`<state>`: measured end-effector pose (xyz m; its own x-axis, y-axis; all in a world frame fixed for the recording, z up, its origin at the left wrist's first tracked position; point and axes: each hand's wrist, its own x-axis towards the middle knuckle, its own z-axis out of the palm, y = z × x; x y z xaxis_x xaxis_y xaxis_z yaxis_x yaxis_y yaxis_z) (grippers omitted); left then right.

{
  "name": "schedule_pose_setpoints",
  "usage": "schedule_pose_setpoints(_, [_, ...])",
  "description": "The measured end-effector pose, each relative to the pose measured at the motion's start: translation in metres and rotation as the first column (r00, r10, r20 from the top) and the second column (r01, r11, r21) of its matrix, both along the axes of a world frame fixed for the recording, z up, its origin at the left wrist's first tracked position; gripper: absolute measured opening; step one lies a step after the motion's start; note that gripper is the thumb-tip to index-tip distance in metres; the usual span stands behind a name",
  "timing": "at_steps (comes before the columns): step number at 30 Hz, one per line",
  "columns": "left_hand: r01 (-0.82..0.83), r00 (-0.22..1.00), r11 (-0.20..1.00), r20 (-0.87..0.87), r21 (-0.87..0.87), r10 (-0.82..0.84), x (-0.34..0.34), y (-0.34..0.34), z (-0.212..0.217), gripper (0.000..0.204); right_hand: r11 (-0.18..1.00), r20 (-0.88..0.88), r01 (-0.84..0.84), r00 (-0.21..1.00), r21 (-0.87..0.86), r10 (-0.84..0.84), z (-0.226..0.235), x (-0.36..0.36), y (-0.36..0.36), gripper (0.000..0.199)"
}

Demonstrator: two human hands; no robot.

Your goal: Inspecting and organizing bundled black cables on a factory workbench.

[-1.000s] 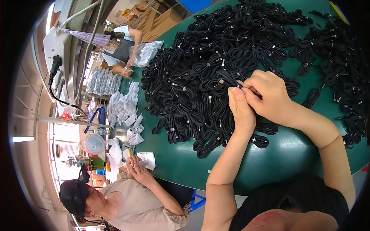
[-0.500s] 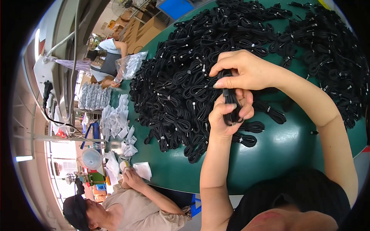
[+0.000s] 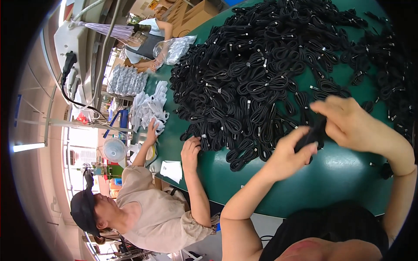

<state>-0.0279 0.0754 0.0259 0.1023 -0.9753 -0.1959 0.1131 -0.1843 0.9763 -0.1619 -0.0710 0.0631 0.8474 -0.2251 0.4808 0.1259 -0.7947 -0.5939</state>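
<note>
A coiled black cable is between my two hands, above the near edge of a large heap of similar cables. Closed round its lower part is my left hand, its thumb lying along the coil. My right hand curls at the upper end of the same coil, with the fingers bent against it; motion blurs this hand. Part of the cable is hidden behind the fingers.
The green table bears the heap. At left a co-worker's hand touches the cables, near white packets and a white stack. Another person handles a clear bag farther off. A small fan stands beyond.
My hands have moved right and nearer in the picture with the coiled cable. The co-worker has spread both hands apart, one to the cables, one to the white packets. The view has shifted.
</note>
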Motion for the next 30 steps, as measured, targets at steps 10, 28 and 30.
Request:
schedule_pose_setpoints(10, [0.176,0.968,0.978,-0.2,0.109,-0.152,-0.033,0.04,-0.029,0.024,0.769,-0.183,-0.141,0.93,0.623,0.319,-0.019,-0.05,0.041,0.021])
schedule_pose_setpoints(28, [-0.333,0.93,0.896,0.057,-0.293,0.364,-0.05,0.021,-0.036,0.035,0.854,0.021,0.323,0.932,0.408,-0.362,-0.048,-0.041,0.056,0.011])
schedule_pose_setpoints(30, [-0.266,0.895,0.926,0.289,-0.268,0.341,-0.049,0.027,-0.04,0.033,0.828,0.021,0.343,0.92,0.442,-0.392,-0.046,-0.043,0.053,0.009])
